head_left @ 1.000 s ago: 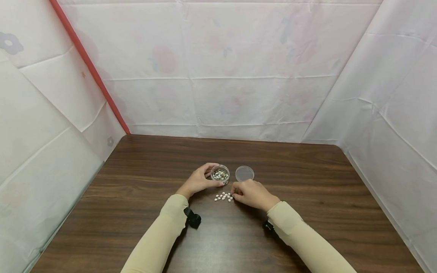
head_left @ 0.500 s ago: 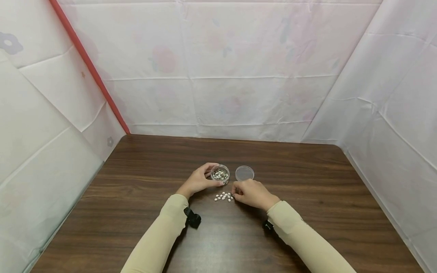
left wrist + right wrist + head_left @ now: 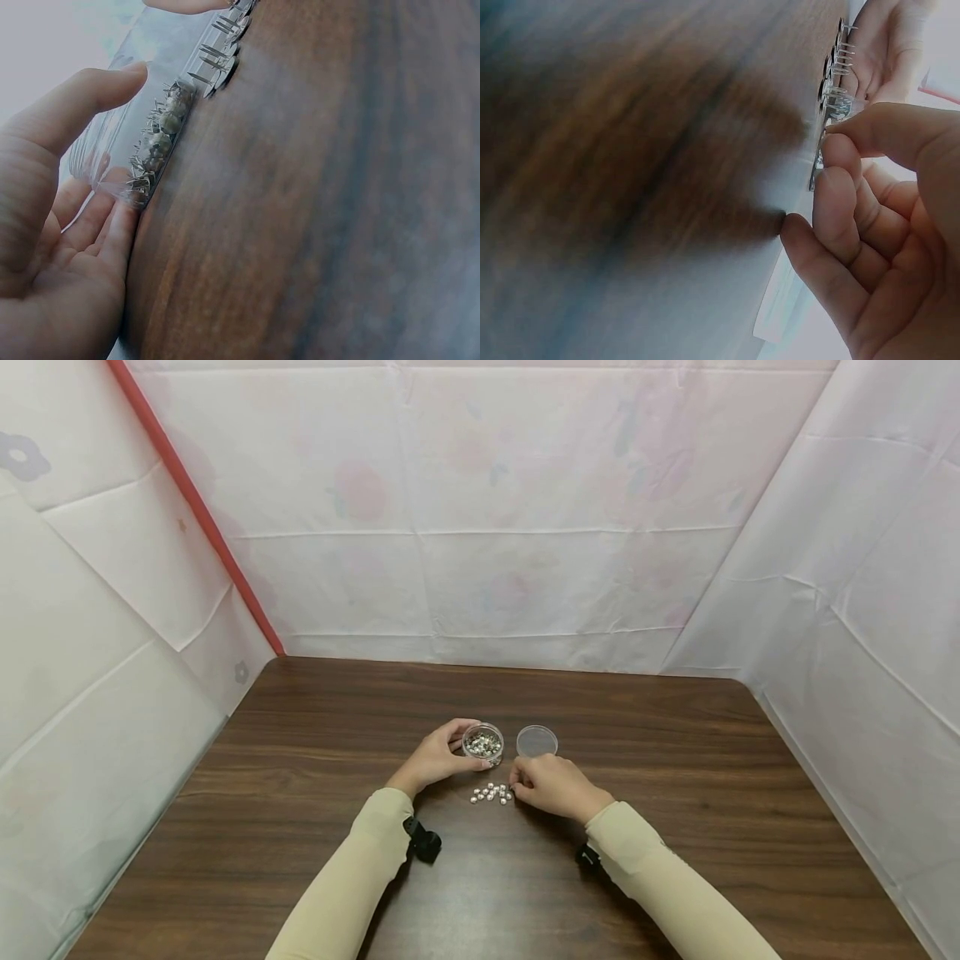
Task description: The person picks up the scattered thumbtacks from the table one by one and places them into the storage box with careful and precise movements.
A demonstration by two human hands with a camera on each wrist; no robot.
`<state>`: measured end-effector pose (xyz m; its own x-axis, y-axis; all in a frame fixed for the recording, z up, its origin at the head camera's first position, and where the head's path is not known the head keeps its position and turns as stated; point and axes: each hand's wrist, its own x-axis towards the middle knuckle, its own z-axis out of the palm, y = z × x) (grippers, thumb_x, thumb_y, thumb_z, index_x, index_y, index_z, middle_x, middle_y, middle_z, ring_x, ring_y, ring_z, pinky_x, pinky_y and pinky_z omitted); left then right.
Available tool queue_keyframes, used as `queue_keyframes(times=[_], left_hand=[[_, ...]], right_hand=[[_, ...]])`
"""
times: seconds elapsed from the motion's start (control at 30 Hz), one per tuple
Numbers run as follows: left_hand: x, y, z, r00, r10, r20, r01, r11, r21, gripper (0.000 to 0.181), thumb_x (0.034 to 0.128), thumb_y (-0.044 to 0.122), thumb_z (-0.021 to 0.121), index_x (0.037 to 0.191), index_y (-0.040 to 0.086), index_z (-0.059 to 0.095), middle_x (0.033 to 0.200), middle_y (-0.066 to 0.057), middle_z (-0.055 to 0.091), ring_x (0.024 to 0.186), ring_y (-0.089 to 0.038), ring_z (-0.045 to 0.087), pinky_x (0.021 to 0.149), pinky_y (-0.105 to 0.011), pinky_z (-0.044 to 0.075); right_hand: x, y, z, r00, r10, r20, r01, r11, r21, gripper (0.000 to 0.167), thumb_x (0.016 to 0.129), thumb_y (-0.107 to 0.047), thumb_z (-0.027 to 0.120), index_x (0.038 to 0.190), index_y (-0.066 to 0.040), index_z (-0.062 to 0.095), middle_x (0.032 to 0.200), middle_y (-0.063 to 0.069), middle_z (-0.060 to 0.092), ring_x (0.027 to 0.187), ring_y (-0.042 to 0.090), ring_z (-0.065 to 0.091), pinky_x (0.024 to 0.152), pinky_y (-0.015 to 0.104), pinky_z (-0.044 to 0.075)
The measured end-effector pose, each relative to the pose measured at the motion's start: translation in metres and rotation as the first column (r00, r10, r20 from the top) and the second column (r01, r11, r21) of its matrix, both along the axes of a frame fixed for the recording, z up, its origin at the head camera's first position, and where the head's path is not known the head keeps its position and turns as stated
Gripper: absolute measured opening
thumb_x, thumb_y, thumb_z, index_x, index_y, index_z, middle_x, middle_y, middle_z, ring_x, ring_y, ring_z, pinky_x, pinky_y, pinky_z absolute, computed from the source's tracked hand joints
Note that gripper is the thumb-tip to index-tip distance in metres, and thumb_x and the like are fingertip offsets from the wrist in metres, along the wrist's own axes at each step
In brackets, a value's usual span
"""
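Note:
A clear round tub (image 3: 483, 725) holds many metal thumbtacks (image 3: 483, 745). My left hand (image 3: 437, 756) grips it, thumb on the near side and fingers around the far side; the left wrist view shows the tub's see-through wall between them. In front of it, several loose silver thumbtacks (image 3: 491, 794) lie in a cluster, points up in both wrist views. At the cluster's right end, my right hand (image 3: 900, 225) has thumb and index tips together, pinching a thumbtack at its edge, mostly hidden by the fingertips. Its other fingers are curled, one fingertip close to the tabletop.
A clear round lid (image 3: 537, 741) lies flat on the brown wooden table (image 3: 675, 760), just beyond the right hand. Pale printed cloth (image 3: 480, 585) hangs behind the table and along both sides. A red strip (image 3: 195, 502) runs down the left corner.
Both hands stay almost in place. The right fingertips have shifted very slightly at the edge of the loose thumbtacks; tub and lid have not moved.

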<state>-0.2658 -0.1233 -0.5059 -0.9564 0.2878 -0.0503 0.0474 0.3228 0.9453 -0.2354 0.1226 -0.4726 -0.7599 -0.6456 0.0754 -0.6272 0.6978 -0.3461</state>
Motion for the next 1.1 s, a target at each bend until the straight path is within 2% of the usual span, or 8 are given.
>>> queue_keyframes(times=[0.37,0.7,1.1], left_hand=[[0.000,0.000,-0.001,1.000,0.000,0.008,-0.001,1.000,0.009,0.073,0.0740,0.031,0.092,0.138,0.025,0.058,0.141,-0.002,0.053,0.133,-0.026,0.049,0.109,-0.046,0.042],[-0.001,0.000,-0.002,1.000,-0.002,-0.001,0.002,1.000,0.005,0.073,0.0744,0.031,0.092,0.138,0.024,0.057,0.139,-0.002,0.054,0.132,-0.026,0.050,0.108,-0.045,0.043],[0.000,0.000,0.000,1.000,-0.012,0.009,0.012,0.999,0.032,0.072,0.0757,0.028,0.091,0.138,0.023,0.057,0.138,-0.002,0.055,0.131,-0.025,0.051,0.104,-0.045,0.047]], right_hand=[[0.000,0.000,0.002,0.998,-0.012,0.054,0.014,0.999,-0.040,0.007,0.093,-0.014,0.067,0.090,-0.020,0.064,0.067,-0.013,0.052,0.058,0.002,0.049,0.055,0.027,0.046],[-0.006,-0.001,0.001,0.999,-0.011,0.038,0.015,0.994,-0.104,0.004,0.091,-0.014,0.064,0.089,-0.017,0.063,0.067,-0.014,0.053,0.056,0.001,0.048,0.052,0.023,0.045],[-0.018,-0.008,0.015,0.999,-0.047,0.021,0.049,0.985,-0.166,0.004,0.095,-0.014,0.062,0.096,-0.014,0.066,0.072,-0.012,0.057,0.057,0.002,0.049,0.052,0.022,0.046]])
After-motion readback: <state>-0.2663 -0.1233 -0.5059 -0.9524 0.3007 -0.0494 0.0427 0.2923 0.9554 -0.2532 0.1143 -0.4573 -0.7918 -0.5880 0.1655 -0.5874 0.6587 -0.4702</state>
